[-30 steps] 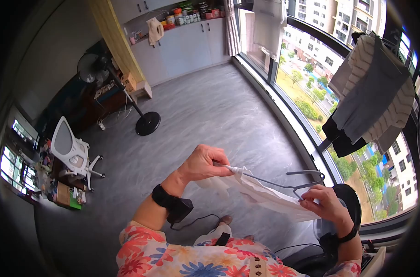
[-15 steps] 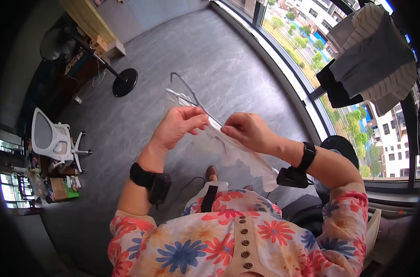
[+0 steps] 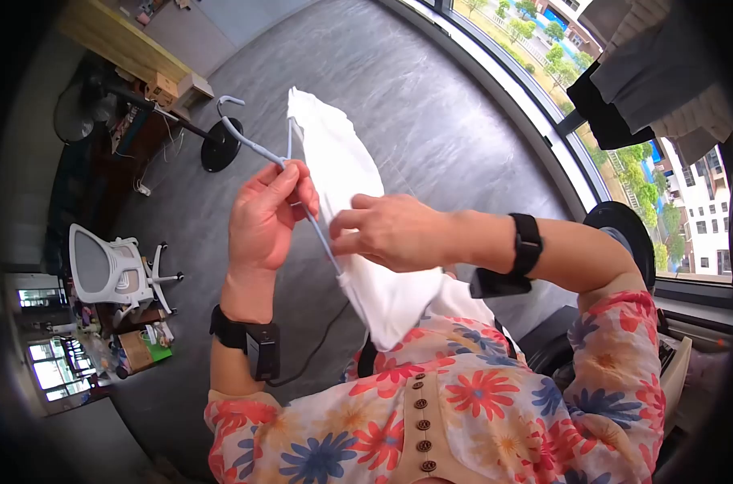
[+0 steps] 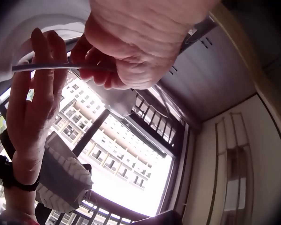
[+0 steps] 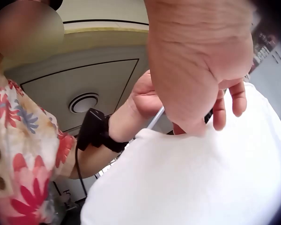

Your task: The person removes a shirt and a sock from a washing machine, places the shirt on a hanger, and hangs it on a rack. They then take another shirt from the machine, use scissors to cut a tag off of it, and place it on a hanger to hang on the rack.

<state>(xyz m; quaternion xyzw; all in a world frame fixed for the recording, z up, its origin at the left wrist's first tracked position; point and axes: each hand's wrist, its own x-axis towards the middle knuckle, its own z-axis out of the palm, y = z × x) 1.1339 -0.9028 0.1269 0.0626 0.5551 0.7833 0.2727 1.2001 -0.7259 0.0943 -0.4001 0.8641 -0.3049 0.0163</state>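
In the head view, the left hand point(image 3: 266, 218) grips a grey-blue hanger point(image 3: 258, 149) just below its hook, which points up and left. A white garment point(image 3: 334, 149) hangs on the hanger, draped over both arms. The right hand point(image 3: 399, 234) lies at the garment and the hanger's lower arm. From the left wrist, the right hand's fingers point(image 4: 44, 84) look extended behind the hanger bar point(image 4: 49, 67), near the gripping left hand point(image 4: 136, 42). In the right wrist view, the right hand's fingers hang loosely beside the white cloth point(image 5: 178, 178), its thumb partly hidden.
A white office chair point(image 3: 112, 266) and a black floor fan's base point(image 3: 220, 145) stand at the left. Dark and striped clothes point(image 3: 657, 81) hang by the window at the upper right. Grey floor point(image 3: 431, 121) lies ahead, and a dark round object point(image 3: 624, 234) is at the right.
The left hand now grips the hanger, its hook shifted left and down to the upper left. The right hand has moved slightly left and down, and the white garment has swung round, spread wider.
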